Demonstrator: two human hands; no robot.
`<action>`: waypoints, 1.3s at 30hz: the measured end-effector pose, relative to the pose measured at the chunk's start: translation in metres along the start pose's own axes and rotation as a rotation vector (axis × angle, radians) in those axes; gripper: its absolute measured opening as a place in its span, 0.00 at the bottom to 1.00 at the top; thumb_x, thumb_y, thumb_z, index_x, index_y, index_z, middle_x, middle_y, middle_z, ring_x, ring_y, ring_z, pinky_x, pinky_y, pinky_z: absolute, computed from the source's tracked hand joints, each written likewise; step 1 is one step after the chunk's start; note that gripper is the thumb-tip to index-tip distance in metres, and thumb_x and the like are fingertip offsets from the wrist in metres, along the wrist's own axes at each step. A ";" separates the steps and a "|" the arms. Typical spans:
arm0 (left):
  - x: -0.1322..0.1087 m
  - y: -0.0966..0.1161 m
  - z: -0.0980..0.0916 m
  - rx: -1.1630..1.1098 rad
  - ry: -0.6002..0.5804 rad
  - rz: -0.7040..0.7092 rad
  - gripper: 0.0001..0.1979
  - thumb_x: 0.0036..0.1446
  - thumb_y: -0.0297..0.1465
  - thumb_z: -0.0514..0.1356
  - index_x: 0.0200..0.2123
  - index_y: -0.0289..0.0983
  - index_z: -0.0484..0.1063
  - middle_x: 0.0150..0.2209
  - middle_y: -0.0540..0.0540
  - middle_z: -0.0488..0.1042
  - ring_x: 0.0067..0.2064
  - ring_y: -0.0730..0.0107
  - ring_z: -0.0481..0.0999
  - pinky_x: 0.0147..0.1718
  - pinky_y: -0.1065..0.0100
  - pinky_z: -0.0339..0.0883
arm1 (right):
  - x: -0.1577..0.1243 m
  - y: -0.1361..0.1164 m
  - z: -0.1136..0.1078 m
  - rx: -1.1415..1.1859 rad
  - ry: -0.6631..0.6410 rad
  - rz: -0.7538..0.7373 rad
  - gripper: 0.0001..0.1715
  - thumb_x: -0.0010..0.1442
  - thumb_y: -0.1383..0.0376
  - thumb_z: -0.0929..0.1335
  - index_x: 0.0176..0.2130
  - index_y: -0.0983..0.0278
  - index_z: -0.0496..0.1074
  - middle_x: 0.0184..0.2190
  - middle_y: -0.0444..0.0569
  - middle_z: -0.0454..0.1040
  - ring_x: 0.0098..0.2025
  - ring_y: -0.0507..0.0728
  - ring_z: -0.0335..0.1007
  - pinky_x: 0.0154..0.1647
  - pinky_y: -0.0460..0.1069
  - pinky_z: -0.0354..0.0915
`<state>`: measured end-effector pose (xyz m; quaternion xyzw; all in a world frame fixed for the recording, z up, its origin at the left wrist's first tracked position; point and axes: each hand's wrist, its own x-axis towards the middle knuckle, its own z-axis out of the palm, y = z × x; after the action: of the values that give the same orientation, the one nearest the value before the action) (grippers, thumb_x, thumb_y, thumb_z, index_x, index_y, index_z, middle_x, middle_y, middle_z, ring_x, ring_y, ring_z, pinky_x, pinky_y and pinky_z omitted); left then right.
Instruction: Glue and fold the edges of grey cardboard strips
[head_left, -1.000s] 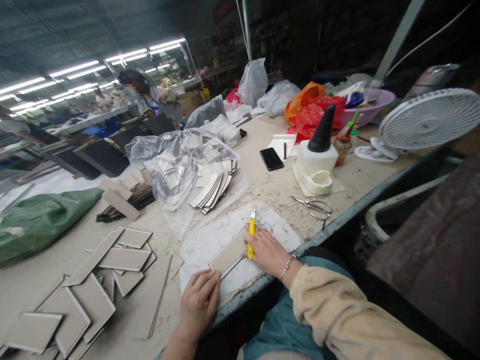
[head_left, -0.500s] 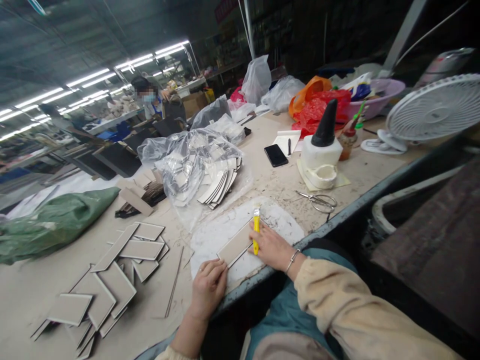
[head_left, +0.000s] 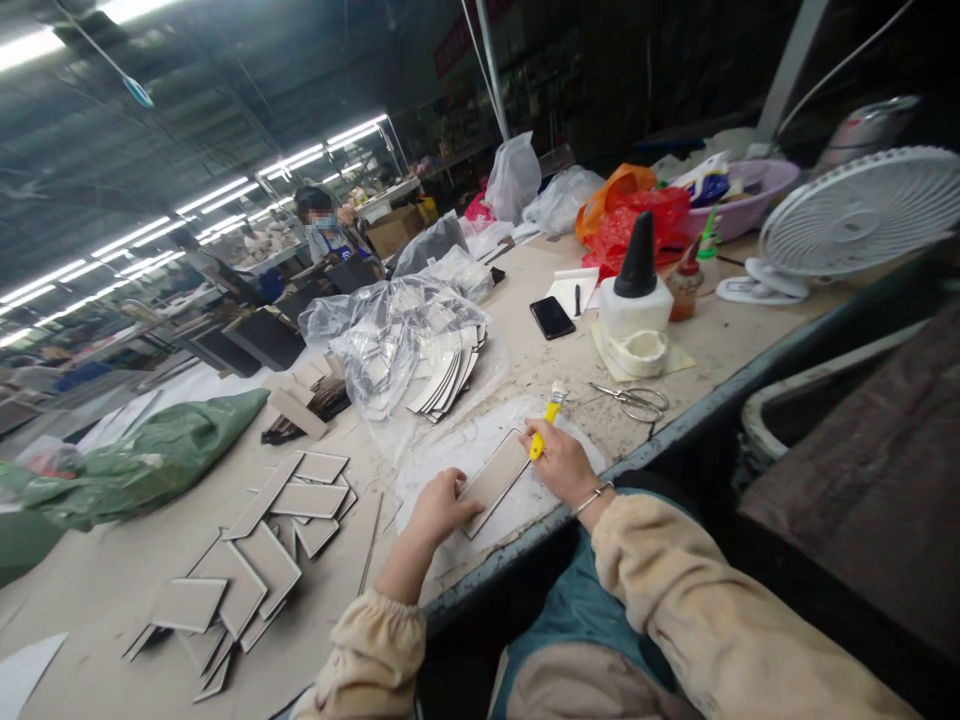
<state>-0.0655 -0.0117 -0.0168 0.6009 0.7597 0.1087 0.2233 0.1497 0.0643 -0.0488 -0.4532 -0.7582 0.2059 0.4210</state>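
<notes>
A thin, flat beige rectangular panel (head_left: pixel 496 478) with a pale border lies slanted on the white sheet (head_left: pixel 431 455) before me. My left hand (head_left: pixel 439 508) grips its lower-left end, thumb along the near side and fingers on the far side. In my right hand (head_left: pixel 566 465) is a yellow-handled paintbrush (head_left: pixel 541 436), bristles pointing up and away, at the panel's upper-right end. Whether the right fingers also touch the panel I cannot tell. Left of my left hand several similar panels (head_left: pixel 244 575) lie in a loose, overlapping pile.
Past the sheet, a clear plastic bag (head_left: pixel 375 340) holds many pale pieces. Scissors (head_left: pixel 634 402), a white bottle with black cone (head_left: pixel 637 300), a tape roll (head_left: pixel 637 353), a phone (head_left: pixel 553 317) and a fan (head_left: pixel 855 215) stand rightward. A masked person (head_left: pixel 322 235) is far off.
My left hand has shifted from the panel's near corner onto its end, thumb and fingers now spread across it. My right hand has moved to the upper-right end, and the brush has tilted.
</notes>
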 end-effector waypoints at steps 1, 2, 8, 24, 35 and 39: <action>0.003 0.003 0.000 -0.068 -0.051 -0.055 0.23 0.33 0.37 0.70 0.36 0.37 0.72 0.25 0.52 0.70 0.28 0.68 0.69 0.27 0.70 0.57 | 0.001 0.000 -0.001 0.003 0.016 0.007 0.09 0.63 0.63 0.61 0.40 0.62 0.68 0.35 0.50 0.76 0.36 0.56 0.73 0.36 0.48 0.66; 0.004 0.005 0.000 -0.150 -0.096 -0.100 0.22 0.30 0.38 0.71 0.32 0.37 0.72 0.21 0.54 0.67 0.25 0.70 0.66 0.25 0.71 0.54 | 0.001 -0.001 -0.003 0.010 0.034 0.011 0.09 0.63 0.62 0.61 0.40 0.62 0.67 0.35 0.49 0.76 0.36 0.56 0.73 0.36 0.48 0.66; -0.025 0.011 0.007 -0.521 -0.176 -0.150 0.23 0.46 0.52 0.59 0.22 0.35 0.67 0.19 0.52 0.64 0.22 0.74 0.63 0.22 0.73 0.53 | 0.001 -0.002 -0.007 0.125 0.121 0.015 0.10 0.63 0.60 0.61 0.42 0.62 0.66 0.39 0.50 0.77 0.41 0.56 0.74 0.40 0.48 0.67; -0.089 0.035 0.061 -1.207 -0.038 -0.266 0.22 0.44 0.48 0.65 0.24 0.34 0.68 0.19 0.52 0.65 0.22 0.76 0.63 0.22 0.75 0.55 | -0.009 -0.017 -0.012 0.333 0.043 -0.004 0.07 0.58 0.60 0.65 0.30 0.61 0.65 0.21 0.40 0.68 0.21 0.50 0.65 0.24 0.43 0.59; -0.082 0.047 0.057 -1.105 -0.006 -0.176 0.21 0.48 0.46 0.64 0.34 0.33 0.73 0.28 0.47 0.74 0.28 0.71 0.70 0.28 0.73 0.62 | -0.009 -0.019 -0.014 0.377 0.022 0.007 0.08 0.56 0.61 0.65 0.28 0.61 0.64 0.20 0.40 0.67 0.22 0.49 0.64 0.25 0.43 0.59; -0.078 0.057 0.057 -1.167 -0.059 -0.237 0.22 0.44 0.48 0.64 0.32 0.34 0.73 0.25 0.48 0.73 0.25 0.72 0.69 0.26 0.72 0.62 | -0.008 -0.019 -0.015 0.350 0.040 0.057 0.08 0.55 0.59 0.66 0.30 0.61 0.65 0.21 0.40 0.67 0.23 0.49 0.62 0.25 0.43 0.59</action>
<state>0.0250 -0.0784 -0.0258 0.2930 0.6299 0.4658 0.5480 0.1541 0.0463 -0.0309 -0.3984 -0.6892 0.3376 0.5023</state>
